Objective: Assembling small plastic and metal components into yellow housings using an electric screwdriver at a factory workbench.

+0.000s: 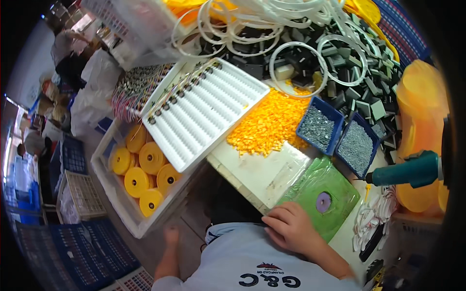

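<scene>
Green pad [320,194] under right hand [291,227], fingers flat, empty; blue bins [335,133] beyond; left hand unseen.

Two small blue bins [320,125] of grey metal bits stand side by side just beyond the green pad [324,196]. One white grooved tray [206,110] lies to the pad's left. Left of that tray, a white crate [116,203] holds six yellow spools [138,181] in view. One teal power tool [410,170] hangs right of the pad. One heap of yellow chips [267,125] lies left of the bins.
</scene>
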`<action>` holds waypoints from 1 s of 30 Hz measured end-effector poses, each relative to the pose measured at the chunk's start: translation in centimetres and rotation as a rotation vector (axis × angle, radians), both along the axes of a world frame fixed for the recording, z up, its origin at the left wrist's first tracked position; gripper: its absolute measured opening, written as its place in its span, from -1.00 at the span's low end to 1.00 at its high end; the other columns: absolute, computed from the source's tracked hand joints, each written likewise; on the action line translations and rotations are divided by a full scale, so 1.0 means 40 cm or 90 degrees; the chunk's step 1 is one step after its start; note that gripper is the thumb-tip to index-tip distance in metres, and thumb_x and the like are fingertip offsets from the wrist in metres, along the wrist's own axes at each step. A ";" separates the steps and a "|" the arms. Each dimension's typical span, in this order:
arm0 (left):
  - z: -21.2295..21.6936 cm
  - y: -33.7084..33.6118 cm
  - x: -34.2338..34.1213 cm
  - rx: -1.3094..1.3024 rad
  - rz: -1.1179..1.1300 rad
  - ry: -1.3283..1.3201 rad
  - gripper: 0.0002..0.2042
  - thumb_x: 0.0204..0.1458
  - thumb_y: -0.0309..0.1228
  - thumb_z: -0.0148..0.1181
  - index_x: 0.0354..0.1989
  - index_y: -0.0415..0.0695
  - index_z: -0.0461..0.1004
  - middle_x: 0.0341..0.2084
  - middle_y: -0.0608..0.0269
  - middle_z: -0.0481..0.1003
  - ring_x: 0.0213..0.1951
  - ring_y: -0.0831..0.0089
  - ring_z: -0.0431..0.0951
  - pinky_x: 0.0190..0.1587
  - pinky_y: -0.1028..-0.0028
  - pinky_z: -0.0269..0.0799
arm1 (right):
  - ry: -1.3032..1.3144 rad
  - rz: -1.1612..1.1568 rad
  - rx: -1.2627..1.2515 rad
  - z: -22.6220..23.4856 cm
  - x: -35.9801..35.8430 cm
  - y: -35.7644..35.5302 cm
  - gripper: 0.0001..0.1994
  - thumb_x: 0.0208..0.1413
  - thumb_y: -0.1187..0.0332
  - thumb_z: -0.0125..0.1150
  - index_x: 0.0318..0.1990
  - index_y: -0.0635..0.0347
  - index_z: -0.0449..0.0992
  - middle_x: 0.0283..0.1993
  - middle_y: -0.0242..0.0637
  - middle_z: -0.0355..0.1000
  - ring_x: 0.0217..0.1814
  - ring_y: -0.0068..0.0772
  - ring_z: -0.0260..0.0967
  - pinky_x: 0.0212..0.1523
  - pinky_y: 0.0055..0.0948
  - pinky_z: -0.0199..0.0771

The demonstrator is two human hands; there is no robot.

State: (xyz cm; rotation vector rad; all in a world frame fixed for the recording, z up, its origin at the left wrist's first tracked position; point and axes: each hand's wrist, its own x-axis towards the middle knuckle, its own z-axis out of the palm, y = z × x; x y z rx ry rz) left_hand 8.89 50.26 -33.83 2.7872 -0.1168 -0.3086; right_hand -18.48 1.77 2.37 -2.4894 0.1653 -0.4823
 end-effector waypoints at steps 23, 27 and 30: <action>0.984 -1.530 0.258 -0.301 -0.848 -0.469 -0.77 0.04 -0.47 0.30 -0.12 -0.19 0.53 -0.09 0.08 0.56 -0.03 0.03 0.58 0.02 0.17 0.49 | -0.008 -0.311 0.062 -0.088 -0.172 -0.127 -0.80 0.04 0.33 0.38 -0.19 0.18 0.66 -0.29 -0.14 0.50 -0.20 -0.03 0.46 -0.13 -0.13 0.46; 1.053 -1.630 0.316 -0.299 -0.833 -0.629 -0.82 -0.02 -0.51 0.30 -0.21 -0.18 0.58 -0.14 0.11 0.59 -0.07 0.06 0.60 0.00 0.18 0.51 | -0.008 -0.325 0.058 -0.092 -0.180 -0.130 -0.81 0.03 0.34 0.39 -0.21 0.17 0.66 -0.30 -0.16 0.50 -0.21 -0.06 0.46 -0.13 -0.13 0.46; 1.119 -1.648 0.422 -0.265 -0.708 -0.698 -0.82 -0.02 -0.51 0.23 -0.22 -0.19 0.63 -0.06 0.09 0.61 0.00 0.05 0.60 0.11 0.15 0.49 | 0.005 -0.335 0.061 -0.099 -0.177 -0.129 -0.82 0.02 0.34 0.39 -0.22 0.16 0.66 -0.31 -0.19 0.51 -0.22 -0.07 0.46 -0.14 -0.14 0.46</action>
